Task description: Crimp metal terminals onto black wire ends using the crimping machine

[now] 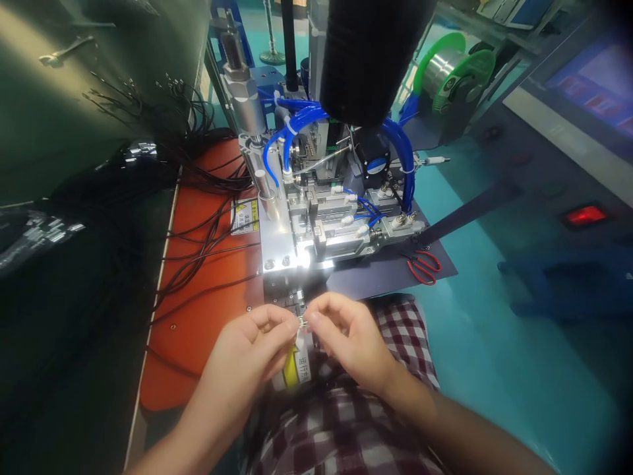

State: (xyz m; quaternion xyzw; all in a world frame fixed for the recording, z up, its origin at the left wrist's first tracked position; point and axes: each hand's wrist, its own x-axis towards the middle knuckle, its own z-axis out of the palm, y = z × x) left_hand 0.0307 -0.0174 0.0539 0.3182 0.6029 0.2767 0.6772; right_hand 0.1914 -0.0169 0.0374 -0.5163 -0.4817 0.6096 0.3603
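Observation:
My left hand (250, 346) and my right hand (353, 340) meet in front of the machine, each closed in a pinch. Between the fingertips shows a small silvery piece (302, 322) with thin ends; its exact kind is too small to make out. Just beyond the fingers is the front end of the metal machine (284, 254), brightly lit at its near corner. Beneath the hands lies a label (291, 369) with a yellow mark and printed characters, partly covered by my left hand.
Thin black cables (208, 251) run across an orange board (202, 356) at the left. Blue air tubes (306, 119) arch over the machine. Red-handled pliers (424, 267) lie on a dark plate. A green spool of wire (440, 69) stands behind, with a control panel (564, 145) at right.

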